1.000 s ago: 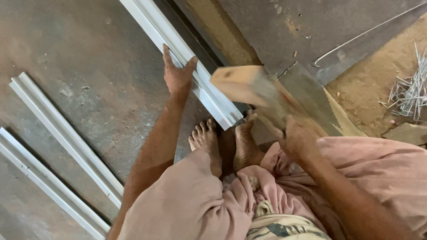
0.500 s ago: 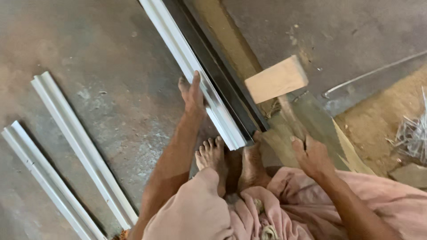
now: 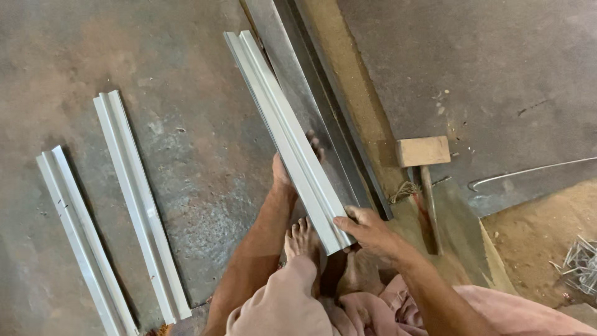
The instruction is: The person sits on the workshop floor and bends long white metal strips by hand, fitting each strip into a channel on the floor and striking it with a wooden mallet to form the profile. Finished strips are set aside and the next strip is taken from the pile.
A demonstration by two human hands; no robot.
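Wooden mallet (image 3: 423, 163): laid down on the floor at three o'clock, released since a moment ago. Folded metal strip (image 3: 283, 127): now gripped by both hands, right hand (image 3: 368, 229) clamped on its near end, left hand (image 3: 287, 169) closed around it midway, over the steel bar (image 3: 311, 99).

The floor (image 3: 186, 74) is bare, stained concrete, grey-brown and scuffed. On its left lie two pale folded metal strips (image 3: 140, 205) side by side but apart, both running near to far, while a long dark steel bar (image 3: 314, 93) stretches from the near middle toward the far edge. To the right rests a wooden mallet (image 3: 424, 163), a thin bent wire (image 3: 528, 173) farther right, and a heap of small metal pieces (image 3: 581, 264) at the near right.
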